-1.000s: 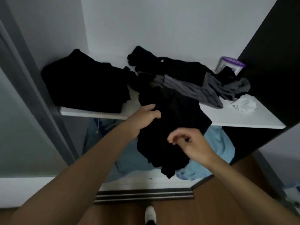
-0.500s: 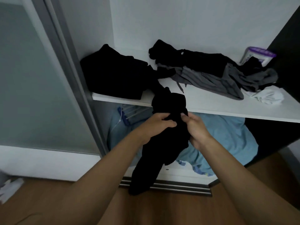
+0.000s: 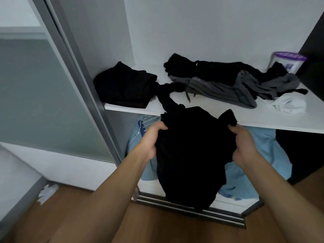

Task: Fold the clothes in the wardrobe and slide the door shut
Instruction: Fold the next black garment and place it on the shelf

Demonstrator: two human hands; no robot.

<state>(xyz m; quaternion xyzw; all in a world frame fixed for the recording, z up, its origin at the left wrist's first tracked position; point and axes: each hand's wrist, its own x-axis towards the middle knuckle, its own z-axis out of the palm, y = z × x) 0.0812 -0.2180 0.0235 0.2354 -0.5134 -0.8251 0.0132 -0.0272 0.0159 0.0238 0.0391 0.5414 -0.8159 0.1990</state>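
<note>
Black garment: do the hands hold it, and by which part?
Yes. The left hand grips the black garment at its upper left edge, the right hand at its upper right edge; the rest hangs down.

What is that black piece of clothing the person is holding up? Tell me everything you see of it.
The black garment is plain, soft, matte cloth, too dark to tell its type. It hangs spread before the white shelf, lower end free. The left hand grips its upper left edge, the right hand its upper right, where a corner bunches up. A twisted strip trails up onto the shelf toward the folded black pile; whether they touch is unclear.
</note>
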